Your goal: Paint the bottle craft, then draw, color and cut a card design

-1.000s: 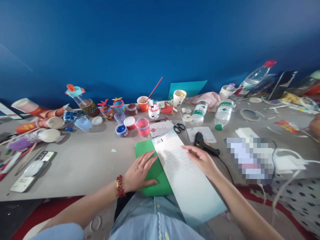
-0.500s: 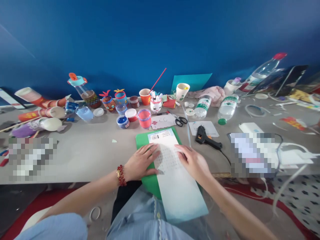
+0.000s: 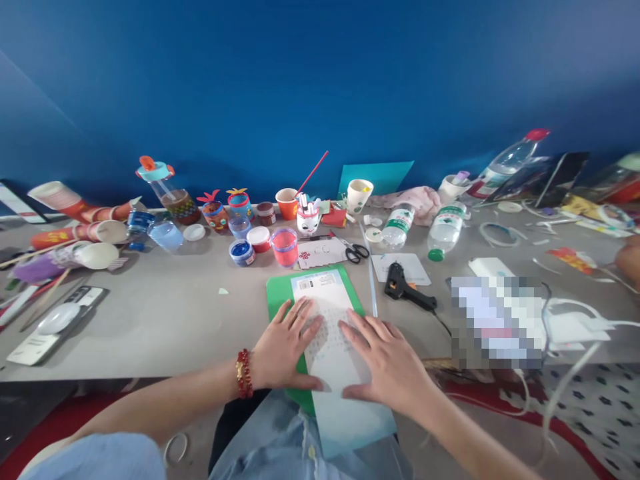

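A long white printed sheet [image 3: 345, 420] with a pale blue lower end and a barcode at its top lies over a green sheet [image 3: 280, 293], jutting past the table's front edge toward my body. My left hand [image 3: 287, 353] rests open across the left side of both sheets, fingers spread. On the right side of the white sheet, my right hand [image 3: 390, 363] is laid flat too, its fingers apart. Small printed text shows between the two hands; part of it is covered by the fingers.
Beyond the sheets are scissors [image 3: 357, 253], a pink cup [image 3: 285, 248] and a blue paint jar [image 3: 242, 253]. A black glue gun [image 3: 406, 287] lies to the right, with plastic bottles [image 3: 447, 230] behind. Part of a person's hand [image 3: 629, 260] shows at the right edge.
My right hand has gone from bent fingers at the sheet's edge to spread fingers flat on it. The white sheet's near end has swung left. A hand has appeared at the far right.
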Demonstrator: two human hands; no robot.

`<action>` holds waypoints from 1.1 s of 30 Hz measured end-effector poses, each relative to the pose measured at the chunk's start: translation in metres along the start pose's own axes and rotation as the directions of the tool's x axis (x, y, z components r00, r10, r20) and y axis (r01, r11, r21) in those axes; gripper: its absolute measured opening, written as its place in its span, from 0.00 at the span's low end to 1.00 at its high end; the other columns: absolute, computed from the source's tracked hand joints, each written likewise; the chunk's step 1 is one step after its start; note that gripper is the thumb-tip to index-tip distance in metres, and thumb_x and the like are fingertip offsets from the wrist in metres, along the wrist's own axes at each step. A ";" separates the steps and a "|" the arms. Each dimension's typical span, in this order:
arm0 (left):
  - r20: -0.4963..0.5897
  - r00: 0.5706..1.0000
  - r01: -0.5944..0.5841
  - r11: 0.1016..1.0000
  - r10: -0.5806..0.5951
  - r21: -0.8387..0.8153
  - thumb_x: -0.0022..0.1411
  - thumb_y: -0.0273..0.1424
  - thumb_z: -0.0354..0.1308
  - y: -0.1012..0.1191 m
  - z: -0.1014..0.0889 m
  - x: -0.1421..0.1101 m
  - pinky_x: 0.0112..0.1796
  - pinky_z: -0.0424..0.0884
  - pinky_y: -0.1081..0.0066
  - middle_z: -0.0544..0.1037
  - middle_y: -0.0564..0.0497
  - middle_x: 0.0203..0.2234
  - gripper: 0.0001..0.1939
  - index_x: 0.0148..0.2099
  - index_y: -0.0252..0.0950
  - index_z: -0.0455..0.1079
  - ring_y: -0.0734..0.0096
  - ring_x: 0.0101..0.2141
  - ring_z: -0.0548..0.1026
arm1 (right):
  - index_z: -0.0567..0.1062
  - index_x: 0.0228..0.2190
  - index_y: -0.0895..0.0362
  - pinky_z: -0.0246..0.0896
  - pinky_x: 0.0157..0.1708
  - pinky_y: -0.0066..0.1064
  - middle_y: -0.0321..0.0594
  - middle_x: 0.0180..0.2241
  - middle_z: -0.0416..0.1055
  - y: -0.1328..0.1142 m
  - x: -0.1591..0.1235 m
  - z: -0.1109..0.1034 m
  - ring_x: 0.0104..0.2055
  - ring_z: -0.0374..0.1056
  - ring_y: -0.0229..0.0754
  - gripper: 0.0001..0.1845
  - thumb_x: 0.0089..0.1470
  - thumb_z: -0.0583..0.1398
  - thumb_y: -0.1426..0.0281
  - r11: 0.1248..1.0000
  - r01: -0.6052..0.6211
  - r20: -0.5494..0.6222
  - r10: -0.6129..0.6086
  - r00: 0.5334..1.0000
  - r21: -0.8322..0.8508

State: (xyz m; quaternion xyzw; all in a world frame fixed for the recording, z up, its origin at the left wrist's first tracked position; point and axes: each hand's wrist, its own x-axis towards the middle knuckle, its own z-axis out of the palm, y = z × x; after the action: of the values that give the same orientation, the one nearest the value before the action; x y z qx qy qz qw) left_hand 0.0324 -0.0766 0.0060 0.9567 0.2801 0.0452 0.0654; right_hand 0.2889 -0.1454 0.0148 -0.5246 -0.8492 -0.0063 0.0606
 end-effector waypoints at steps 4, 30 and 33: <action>0.022 1.000 0.014 1.000 -0.014 -0.004 0.52 0.69 0.44 0.002 -0.001 0.001 0.63 0.41 0.41 0.51 0.30 0.68 0.58 0.70 0.30 0.51 0.39 0.67 0.47 | 0.70 0.58 0.55 0.62 0.52 0.50 0.53 0.62 0.63 0.000 0.006 -0.005 0.57 0.64 0.63 0.53 0.35 0.66 0.38 1.000 0.000 0.033 0.000 0.999 0.012; -0.003 0.998 0.055 0.998 -0.055 -0.028 0.53 0.70 0.40 -0.004 0.005 0.015 0.62 0.41 0.36 0.49 0.29 0.68 0.58 0.71 0.31 0.46 0.36 0.68 0.45 | 0.76 0.47 0.57 0.62 0.43 0.31 0.48 0.48 0.75 0.078 0.233 -0.023 0.48 0.71 0.47 0.16 0.65 0.52 0.70 0.996 -0.086 0.092 0.088 0.992 -0.027; -0.008 0.998 0.056 0.998 -0.057 -0.023 0.54 0.69 0.40 -0.004 0.005 0.014 0.62 0.42 0.37 0.50 0.29 0.68 0.57 0.71 0.31 0.48 0.37 0.67 0.46 | 0.77 0.45 0.59 0.64 0.42 0.33 0.51 0.45 0.76 0.069 0.244 -0.016 0.48 0.71 0.50 0.15 0.63 0.53 0.74 0.996 -0.062 0.112 0.069 0.991 -0.067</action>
State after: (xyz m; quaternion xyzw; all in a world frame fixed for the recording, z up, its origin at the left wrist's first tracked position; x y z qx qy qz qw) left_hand 0.0426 -0.0656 0.0015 0.9474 0.3067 0.0508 0.0761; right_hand 0.2442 0.1021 0.0538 -0.5533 -0.8330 -0.0013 -0.0045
